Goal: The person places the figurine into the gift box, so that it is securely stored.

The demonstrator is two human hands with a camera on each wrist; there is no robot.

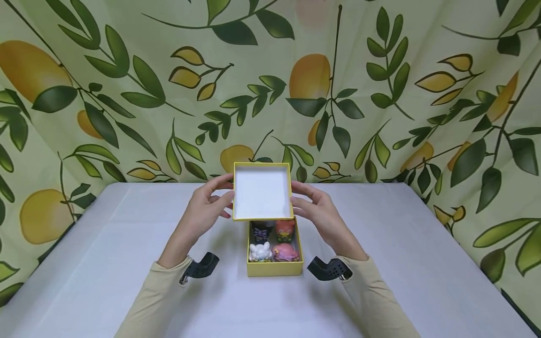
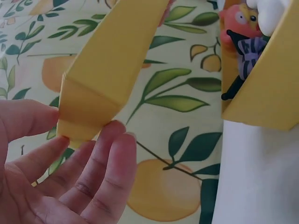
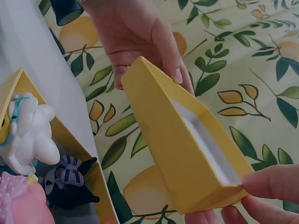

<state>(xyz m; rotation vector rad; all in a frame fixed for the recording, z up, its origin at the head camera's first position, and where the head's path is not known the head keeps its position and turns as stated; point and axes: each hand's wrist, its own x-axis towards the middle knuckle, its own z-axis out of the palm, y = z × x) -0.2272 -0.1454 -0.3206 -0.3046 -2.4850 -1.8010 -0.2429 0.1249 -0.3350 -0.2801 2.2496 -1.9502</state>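
Observation:
A yellow box lid (image 1: 262, 192) with a white inside is raised over the back of a yellow box (image 1: 274, 269), its inner face turned toward the head camera. My left hand (image 1: 207, 199) grips the lid's left side between thumb and fingers; my right hand (image 1: 319, 209) pinches the right side. Inside the box sit small toy figures: a black one with a purple striped bow (image 1: 261, 233), a red-orange one (image 1: 285, 230), a white one (image 1: 259, 252) and a pink one (image 1: 286, 252). In the right wrist view the lid (image 3: 159, 140) spans both hands.
The box stands on a white-covered table (image 1: 139, 234). Behind the table hangs a curtain (image 1: 262, 47) printed with oranges and green leaves. Black wrist cameras (image 1: 202, 266) jut inward from the beige sleeves, either side of the box.

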